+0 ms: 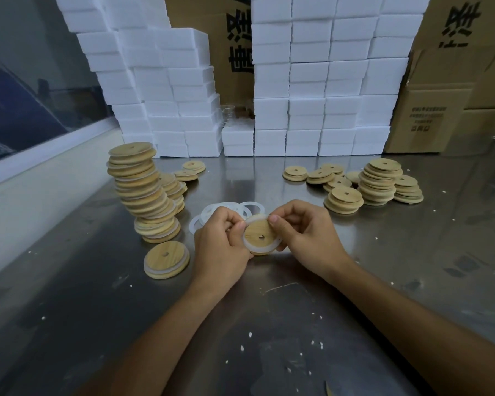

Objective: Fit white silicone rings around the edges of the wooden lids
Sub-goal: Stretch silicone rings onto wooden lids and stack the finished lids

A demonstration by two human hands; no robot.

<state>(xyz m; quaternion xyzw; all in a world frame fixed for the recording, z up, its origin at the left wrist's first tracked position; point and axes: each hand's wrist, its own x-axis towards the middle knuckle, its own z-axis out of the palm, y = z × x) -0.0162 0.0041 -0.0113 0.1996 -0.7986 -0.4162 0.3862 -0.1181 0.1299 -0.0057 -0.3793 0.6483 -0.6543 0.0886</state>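
A round wooden lid (261, 235) with a small hole in its middle sits between the person's two hands, held just above the metal table (269, 338). A white ring (257, 248) wraps its edge, seated along the lower rim and looser at the top. The left hand (220, 241) pinches the lid's left edge, fingers curled round it, thumb tip on the ring. The right hand (306, 230) grips the upper right edge, its thumb pressing the ring down onto the wood.

Just behind the hands lies a small heap of loose rings (226, 210), overlapping one another. To the left of the grip, close by, one finished lid (166, 260) lies flat with white showing round its edge. Beyond it leans a tall stack of lids (143, 190), white bands showing between the layers. Off to the right and farther back are lower piles of bare lids (377, 181), some scattered singly. Behind everything rise walls of white foam blocks (326, 81), with cardboard boxes (435, 110) to the right.
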